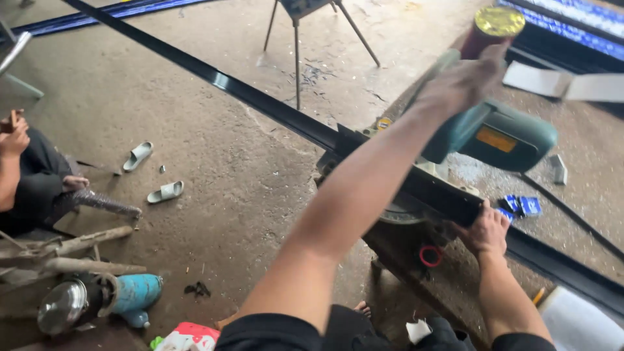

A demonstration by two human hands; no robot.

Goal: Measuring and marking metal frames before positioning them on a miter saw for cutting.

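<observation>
Nearest, the right hand (484, 231) presses closed on the long black metal profile (260, 101), holding it against the saw base just below the blade. Further up, the left hand (465, 81) is wrapped around the handle of the teal miter saw (510, 136), above the profile. Beyond this hand stands a red can (491, 29).

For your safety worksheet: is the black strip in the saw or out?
In: the strip runs through the saw, right hand on it.
</observation>
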